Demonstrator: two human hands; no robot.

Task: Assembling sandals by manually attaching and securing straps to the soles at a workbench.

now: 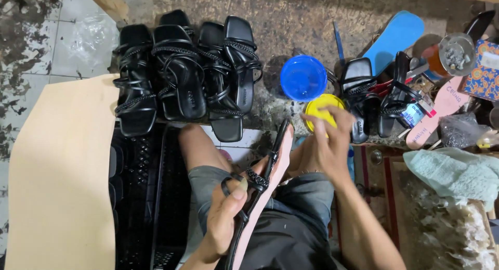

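Observation:
My left hand (224, 213) grips a black strappy sandal (262, 187) with a pink underside, held on edge over my lap, thumb on its straps. My right hand (327, 145) reaches forward over a yellow round container (317, 106), fingers bent and touching or just above it; I cannot tell whether it holds anything. A blue round lid or cup (303, 77) sits just behind the yellow one.
Several finished black sandals (182, 72) line up on the worn bench at the left. More sandals (374, 98), a blue insole (397, 33), a pink insole (434, 116), a jar (452, 54) and rags (452, 171) crowd the right. A tan sheet (57, 171) lies at left.

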